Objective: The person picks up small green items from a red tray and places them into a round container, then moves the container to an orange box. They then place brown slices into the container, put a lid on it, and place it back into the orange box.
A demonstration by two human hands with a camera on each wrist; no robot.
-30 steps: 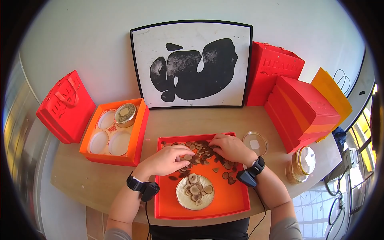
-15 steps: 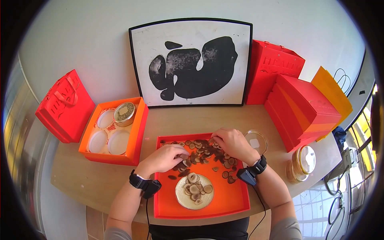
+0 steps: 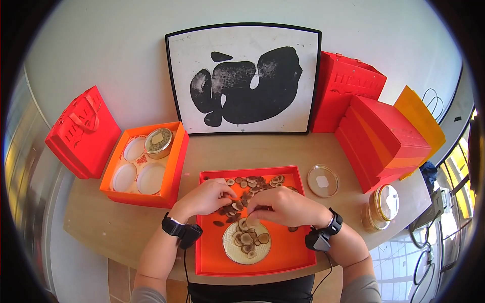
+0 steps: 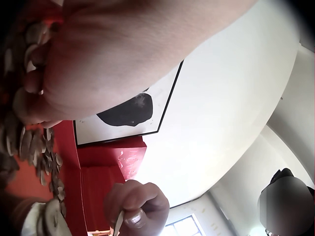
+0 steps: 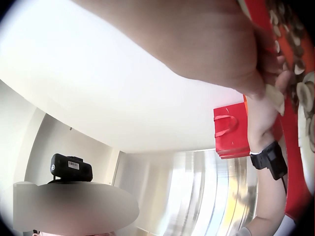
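Observation:
My right hand (image 3: 285, 206) pinches a pale round slice (image 5: 275, 98) just above the round cream plate (image 3: 232, 255), on which several slices (image 3: 246, 238) are piled. At the left part of the pile of loose dark-edged slices (image 3: 244, 183), my left hand (image 3: 206, 197) has its fingers bent down among the pieces; whether it grips one is hard to tell. Both plate and loose slices lie in a shallow red-orange tray (image 3: 288, 265). In the left wrist view the right hand (image 4: 138, 206) shows the slice edge-on between thumb and finger.
Left of the tray is an orange box (image 3: 174, 166) with white round containers and a lidded jar (image 3: 158, 143). On the right are a clear lid (image 3: 323, 181), a glass jar (image 3: 379, 208) and red boxes (image 3: 386, 134). Red bags and a framed picture (image 3: 242, 81) stand behind.
My right hand has moved from the tray's upper right corner down and left to the plate, now with a slice in its fingers. The left hand has barely shifted.

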